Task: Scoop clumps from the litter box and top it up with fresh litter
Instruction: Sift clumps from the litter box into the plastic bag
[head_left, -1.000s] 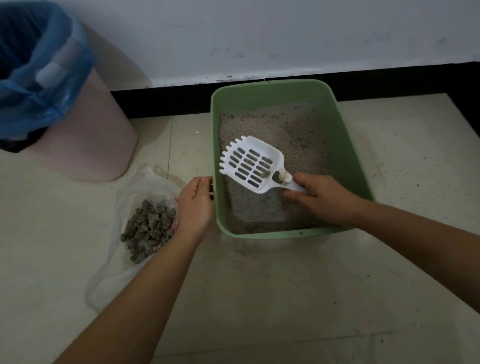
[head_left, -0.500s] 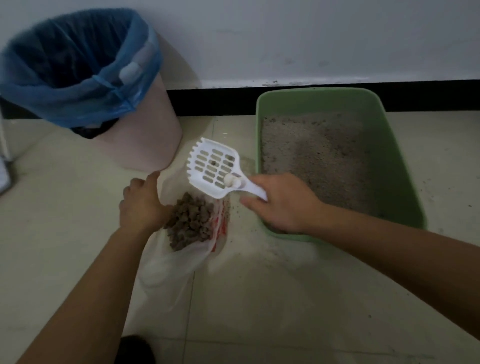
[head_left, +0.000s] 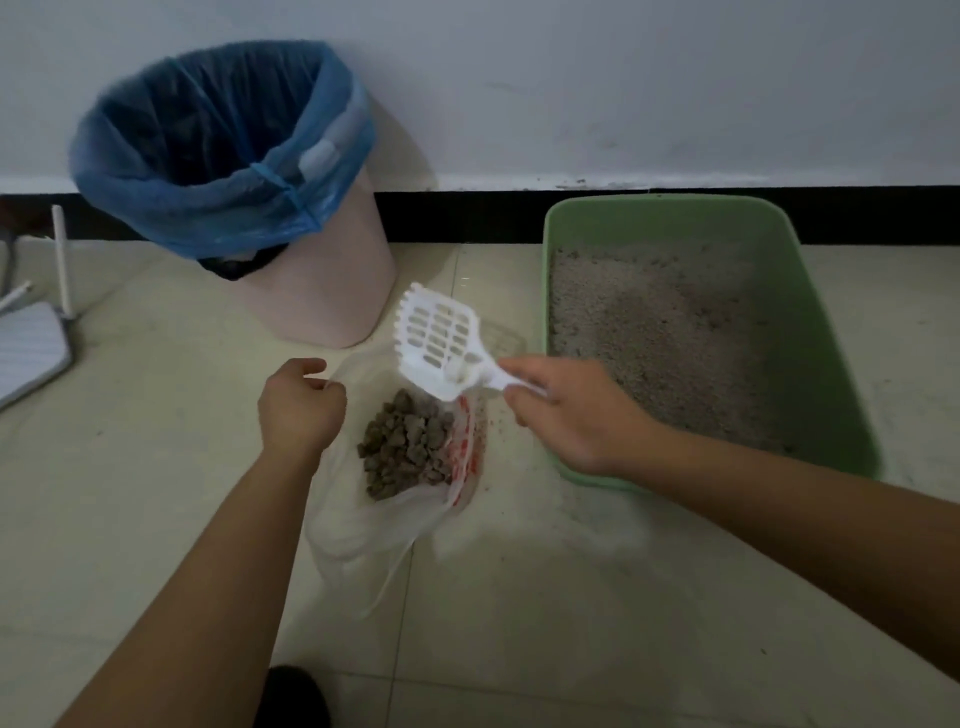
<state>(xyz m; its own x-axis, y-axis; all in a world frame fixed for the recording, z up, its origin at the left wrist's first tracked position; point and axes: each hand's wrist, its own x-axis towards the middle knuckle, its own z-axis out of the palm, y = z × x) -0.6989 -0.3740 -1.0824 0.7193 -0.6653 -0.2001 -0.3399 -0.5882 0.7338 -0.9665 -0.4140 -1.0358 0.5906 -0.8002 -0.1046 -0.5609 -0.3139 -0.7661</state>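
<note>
Now right hand (head_left: 566, 415) gripped scoop (head_left: 440, 340) handle, head angled up-left over clumps (head_left: 408, 449) in bag (head_left: 358, 535) on floor; left hand (head_left: 301, 402) pinched bag rim; litter box (head_left: 665, 210) lay just right, nearer right hand.

A white slotted scoop (head_left: 439, 340), a green litter box (head_left: 826, 332) of grey litter (head_left: 670, 338), brown clumps (head_left: 408, 449), and a pink bin (head_left: 317, 296) lined blue.

You have the bin (head_left: 311, 291) at the back edge of the floor (head_left: 571, 623), against the wall (head_left: 571, 78), with the litter box (head_left: 665, 208) to its right. Between and before them the bag (head_left: 353, 530) lies on the floor, clumps (head_left: 410, 447) in it. Your left hand (head_left: 298, 405) holds the bag's left edge; your right hand (head_left: 571, 415) holds the scoop (head_left: 441, 343) over it.
</note>
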